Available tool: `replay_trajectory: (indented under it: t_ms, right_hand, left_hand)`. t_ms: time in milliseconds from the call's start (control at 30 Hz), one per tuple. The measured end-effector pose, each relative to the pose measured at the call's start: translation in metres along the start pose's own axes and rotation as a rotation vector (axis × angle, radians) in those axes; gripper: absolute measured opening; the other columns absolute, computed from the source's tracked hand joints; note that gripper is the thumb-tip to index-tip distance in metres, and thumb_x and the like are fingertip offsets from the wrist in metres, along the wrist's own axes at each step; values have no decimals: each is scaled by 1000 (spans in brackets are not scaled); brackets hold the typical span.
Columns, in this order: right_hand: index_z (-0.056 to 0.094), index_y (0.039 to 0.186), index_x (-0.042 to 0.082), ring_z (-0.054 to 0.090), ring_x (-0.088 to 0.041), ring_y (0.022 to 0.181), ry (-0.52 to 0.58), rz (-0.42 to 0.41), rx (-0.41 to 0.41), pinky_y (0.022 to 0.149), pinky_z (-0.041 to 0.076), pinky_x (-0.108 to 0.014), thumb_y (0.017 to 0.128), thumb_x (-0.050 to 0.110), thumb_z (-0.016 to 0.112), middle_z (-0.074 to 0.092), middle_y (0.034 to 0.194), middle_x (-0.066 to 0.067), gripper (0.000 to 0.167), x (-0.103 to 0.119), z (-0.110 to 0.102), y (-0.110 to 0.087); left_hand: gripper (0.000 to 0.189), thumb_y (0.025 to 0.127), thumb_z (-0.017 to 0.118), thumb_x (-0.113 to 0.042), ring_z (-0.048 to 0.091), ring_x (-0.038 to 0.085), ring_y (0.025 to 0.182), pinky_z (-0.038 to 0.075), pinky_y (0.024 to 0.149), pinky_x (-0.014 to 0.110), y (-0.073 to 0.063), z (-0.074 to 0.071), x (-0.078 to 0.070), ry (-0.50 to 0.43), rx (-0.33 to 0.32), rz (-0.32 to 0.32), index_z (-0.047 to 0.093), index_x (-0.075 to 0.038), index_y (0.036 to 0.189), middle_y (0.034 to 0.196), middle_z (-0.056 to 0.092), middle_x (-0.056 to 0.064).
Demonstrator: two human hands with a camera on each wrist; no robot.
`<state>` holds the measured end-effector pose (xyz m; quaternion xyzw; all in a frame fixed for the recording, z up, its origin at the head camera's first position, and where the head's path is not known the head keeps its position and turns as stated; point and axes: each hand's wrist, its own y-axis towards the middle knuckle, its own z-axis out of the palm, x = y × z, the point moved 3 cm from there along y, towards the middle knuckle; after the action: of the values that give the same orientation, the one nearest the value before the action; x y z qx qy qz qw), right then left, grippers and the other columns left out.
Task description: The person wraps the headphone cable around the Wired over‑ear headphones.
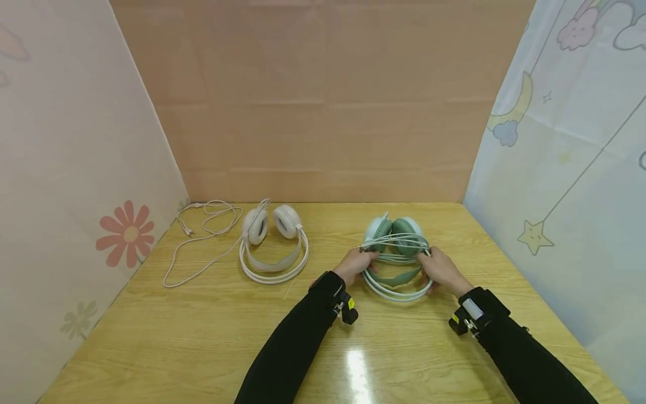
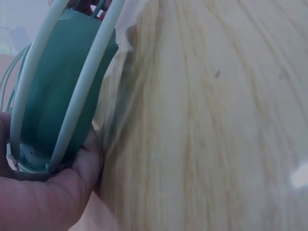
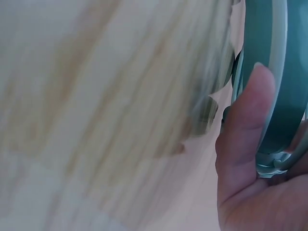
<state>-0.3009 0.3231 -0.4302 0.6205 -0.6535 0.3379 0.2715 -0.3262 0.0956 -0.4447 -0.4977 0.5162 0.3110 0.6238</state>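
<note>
A pair of green headphones (image 1: 396, 280) with pale tube-like outer bands lies toward the right of the table, its ear cups facing the back wall. Loops of its pale green cable (image 1: 396, 241) lie bundled across the cups. My left hand (image 1: 355, 264) grips the left side of the headband, thumb and fingers around its end in the left wrist view. On the opposite side, my right hand (image 1: 440, 270) holds the headband, with the thumb (image 3: 250, 115) along the band in the right wrist view. Some fingers of both hands are hidden behind the headphones.
White headphones (image 1: 275, 279) lie to the left on the wooden table (image 1: 202, 336). Their white cable (image 1: 174, 269) spreads loosely leftward. A tan back wall (image 1: 323, 112) and patterned side panels (image 1: 570, 168) enclose the table.
</note>
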Motion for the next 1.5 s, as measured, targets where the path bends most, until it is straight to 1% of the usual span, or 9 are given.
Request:
replay_trajectory:
  t_ms: [233,467,800,967,1133,1233,1300,1400,1500]
  right_hand:
    - [44,102,-7,61,-22,40,-32,12,-12,45,54,-43,103,27,37,61,56,-14,34,-6,-7,2]
    - [32,123,-16,61,-18,44,-75,47,42,44,54,-39,102,24,33,60,61,-15,45,-10,-9,4]
    - [25,136,-28,60,-43,88,-478,-44,66,66,48,-44,104,25,27,51,109,-41,63,-2,-21,14]
    - [12,142,-29,58,-51,102,-494,14,93,77,49,-52,103,27,25,46,124,-48,69,-4,-22,16]
    - [9,141,-31,43,-61,127,-466,16,99,99,41,-62,103,25,23,33,137,-53,69,-4,-21,20]
    - [4,142,-30,51,-57,117,-446,30,117,90,47,-55,103,24,22,35,132,-53,69,-4,-21,22]
    - [2,143,-29,62,-47,94,-418,48,125,74,52,-47,102,23,22,44,121,-50,70,-5,-19,24]
    - [-1,144,-28,57,-30,64,-374,65,129,54,47,-37,101,23,23,48,105,-41,70,-7,-18,26]
    - [-1,143,-28,57,-30,60,-351,70,127,49,49,-36,100,21,23,46,105,-42,70,-8,-17,26]
  left_hand:
    - [28,99,66,-35,61,13,82,55,81,33,0,-2,-2,51,19,30,54,-9,97,88,51,2]
    - [48,101,61,-38,68,23,103,55,86,36,-2,1,-1,174,15,94,63,3,126,105,65,8]
    - [38,98,68,-32,71,15,81,58,76,31,-9,5,-12,110,-13,54,70,4,108,87,67,6]
    - [36,98,67,-34,65,10,72,55,72,28,-6,7,-11,121,-36,53,69,2,95,77,61,1]
    - [49,100,63,-40,39,12,61,32,62,27,0,7,-13,261,-68,74,40,-14,66,63,36,-2]
    - [52,100,61,-42,39,14,62,31,61,27,1,7,-14,278,-83,71,36,-16,64,62,35,-2]
    - [50,101,61,-42,41,14,62,33,61,27,1,7,-13,265,-97,70,38,-16,65,63,38,-1]
    - [47,101,60,-43,44,13,63,35,59,25,3,8,-13,266,-124,82,44,-15,67,66,43,-1]
    - [46,101,59,-44,47,13,62,36,57,24,5,9,-12,287,-144,97,46,-14,68,67,46,-1]
